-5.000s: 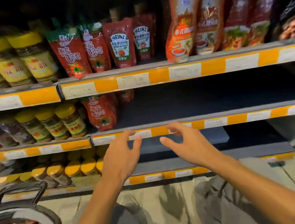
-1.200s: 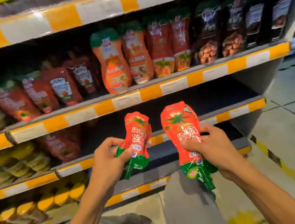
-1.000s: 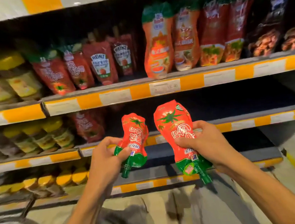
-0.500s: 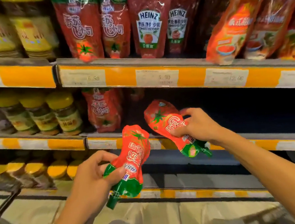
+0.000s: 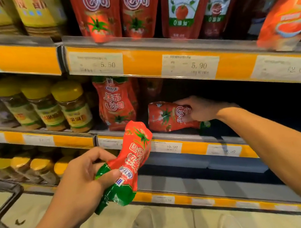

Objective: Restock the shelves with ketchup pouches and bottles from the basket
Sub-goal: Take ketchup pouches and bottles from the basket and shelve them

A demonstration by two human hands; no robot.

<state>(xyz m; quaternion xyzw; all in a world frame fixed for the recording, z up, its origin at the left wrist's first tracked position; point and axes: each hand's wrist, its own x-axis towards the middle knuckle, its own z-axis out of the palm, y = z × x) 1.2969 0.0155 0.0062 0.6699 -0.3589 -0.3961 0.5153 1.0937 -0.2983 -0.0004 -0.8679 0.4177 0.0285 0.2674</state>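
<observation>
Gripping one ketchup pouch (image 5: 167, 116) on the middle shelf (image 5: 193, 143), right hand (image 5: 195, 109); left hand (image 5: 85, 180) clutches another pouch (image 5: 134, 157) below that shelf.

The right hand (image 5: 195, 109) has moved its pouch (image 5: 167, 116) onto the shelf (image 5: 186, 137).

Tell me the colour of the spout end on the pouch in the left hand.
Green, below a red body; head view, on the pouch gripped by the left hand.

heinz pouches (image 5: 182, 5) cut off at top edge; lowest price tags (image 5: 163, 199) blurred.
</observation>
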